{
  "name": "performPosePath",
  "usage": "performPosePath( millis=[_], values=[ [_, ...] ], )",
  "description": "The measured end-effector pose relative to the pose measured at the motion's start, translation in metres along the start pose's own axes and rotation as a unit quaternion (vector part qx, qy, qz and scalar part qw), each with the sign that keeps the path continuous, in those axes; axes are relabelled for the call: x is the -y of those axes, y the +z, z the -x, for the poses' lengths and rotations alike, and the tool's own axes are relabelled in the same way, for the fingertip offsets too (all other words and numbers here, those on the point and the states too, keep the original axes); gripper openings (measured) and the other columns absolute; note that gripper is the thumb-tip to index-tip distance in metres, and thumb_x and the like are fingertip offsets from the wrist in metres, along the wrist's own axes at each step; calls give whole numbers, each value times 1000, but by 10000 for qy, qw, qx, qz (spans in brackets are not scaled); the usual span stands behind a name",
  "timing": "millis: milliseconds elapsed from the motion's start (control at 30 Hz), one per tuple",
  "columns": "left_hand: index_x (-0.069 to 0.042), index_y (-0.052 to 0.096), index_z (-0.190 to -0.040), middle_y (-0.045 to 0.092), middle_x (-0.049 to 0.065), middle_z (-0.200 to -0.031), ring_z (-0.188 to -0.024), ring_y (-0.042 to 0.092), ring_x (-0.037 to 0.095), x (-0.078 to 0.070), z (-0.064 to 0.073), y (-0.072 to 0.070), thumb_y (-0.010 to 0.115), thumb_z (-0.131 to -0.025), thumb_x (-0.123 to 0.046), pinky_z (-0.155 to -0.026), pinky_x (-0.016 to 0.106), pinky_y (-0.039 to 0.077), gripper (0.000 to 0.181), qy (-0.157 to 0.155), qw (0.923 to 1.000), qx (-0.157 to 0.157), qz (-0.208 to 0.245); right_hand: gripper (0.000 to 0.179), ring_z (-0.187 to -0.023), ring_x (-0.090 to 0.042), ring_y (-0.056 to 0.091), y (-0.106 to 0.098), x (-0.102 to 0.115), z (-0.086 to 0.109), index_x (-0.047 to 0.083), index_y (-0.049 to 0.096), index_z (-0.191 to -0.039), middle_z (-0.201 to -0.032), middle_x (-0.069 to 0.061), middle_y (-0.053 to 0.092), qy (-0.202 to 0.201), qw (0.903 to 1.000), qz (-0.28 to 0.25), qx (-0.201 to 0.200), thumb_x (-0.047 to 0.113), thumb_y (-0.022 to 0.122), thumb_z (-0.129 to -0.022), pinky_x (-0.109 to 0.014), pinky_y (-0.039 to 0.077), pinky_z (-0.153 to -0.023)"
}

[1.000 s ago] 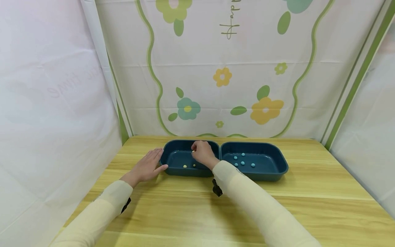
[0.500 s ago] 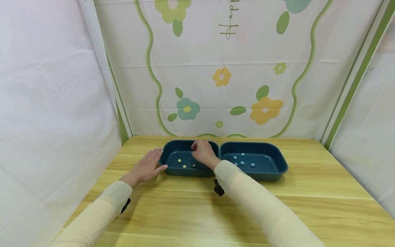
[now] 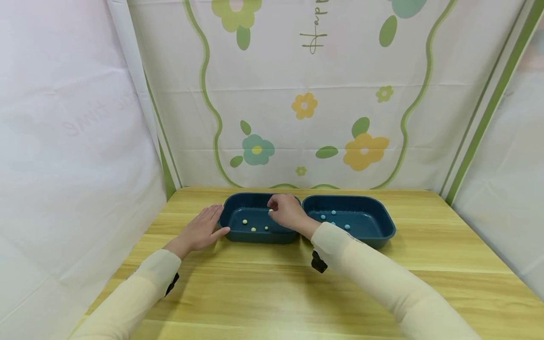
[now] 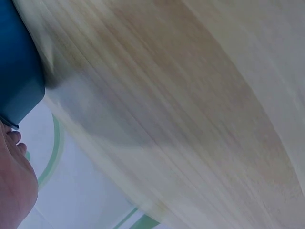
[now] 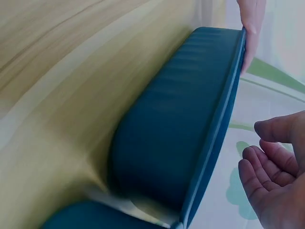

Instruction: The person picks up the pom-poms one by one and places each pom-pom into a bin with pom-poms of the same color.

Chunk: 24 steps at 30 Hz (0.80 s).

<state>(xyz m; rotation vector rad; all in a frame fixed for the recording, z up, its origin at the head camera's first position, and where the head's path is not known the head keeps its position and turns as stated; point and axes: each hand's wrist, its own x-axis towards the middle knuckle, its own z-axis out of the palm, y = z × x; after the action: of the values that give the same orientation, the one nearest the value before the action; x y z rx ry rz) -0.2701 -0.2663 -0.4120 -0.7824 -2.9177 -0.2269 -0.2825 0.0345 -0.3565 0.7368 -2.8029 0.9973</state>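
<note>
My left hand (image 3: 199,230) rests with straight fingers against the left end of a dark blue tray (image 3: 259,237). Over that tray hovers my right hand (image 3: 289,213), its fingers loosely bent. In the right wrist view, a gap parts the right thumb (image 5: 276,130) from the fingers, and nothing shows between them. A pale yellow ball (image 3: 270,210) shows just by the right fingertips in the head view; whether it touches them I cannot tell. Three more yellow balls, one of them this ball (image 3: 244,221), lie on the tray floor.
A second dark blue tray (image 3: 382,231) stands close beside the first on the right, with several light blue balls (image 3: 347,227) in it. Both sit near the back of a wooden table (image 3: 255,293). A flower-printed cloth (image 3: 306,141) hangs behind.
A yellow ball came into view on the left tray's floor and has shifted slightly left. My right hand has moved a little right, its forearm swinging right. The left hand stays at the tray.
</note>
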Motion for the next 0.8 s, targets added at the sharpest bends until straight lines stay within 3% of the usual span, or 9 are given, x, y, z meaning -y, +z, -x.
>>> performPosePath(
  millis=[367,567,800],
  values=[
    [8,20,-151,22,24,-155,-144,17,38,0,2,-2,41,-101,-52,-116,49,11,81,-3,9999,-44,155,17,-91,-16,62,-37,-14,18,8,68,-109,-100,-2,66,-8,9998,-216,-22,14,67,-93,-34,54,-78],
    [7,20,-151,22,23,-156,-144,17,37,0,0,-9,41,-101,-51,-117,48,10,79,15,9997,-88,211,21,-95,-21,64,-66,-25,27,5,68,-112,-108,-10,67,-138,9996,-175,-191,15,66,-93,-39,53,-83],
    [5,24,-151,23,23,-156,-143,20,37,-10,-10,-20,43,-101,-49,-115,51,15,76,312,9983,-375,327,29,-108,-28,61,-97,-43,44,4,65,-121,-119,-12,64,-105,9993,150,-327,17,65,-95,-44,51,-89]
  ],
)
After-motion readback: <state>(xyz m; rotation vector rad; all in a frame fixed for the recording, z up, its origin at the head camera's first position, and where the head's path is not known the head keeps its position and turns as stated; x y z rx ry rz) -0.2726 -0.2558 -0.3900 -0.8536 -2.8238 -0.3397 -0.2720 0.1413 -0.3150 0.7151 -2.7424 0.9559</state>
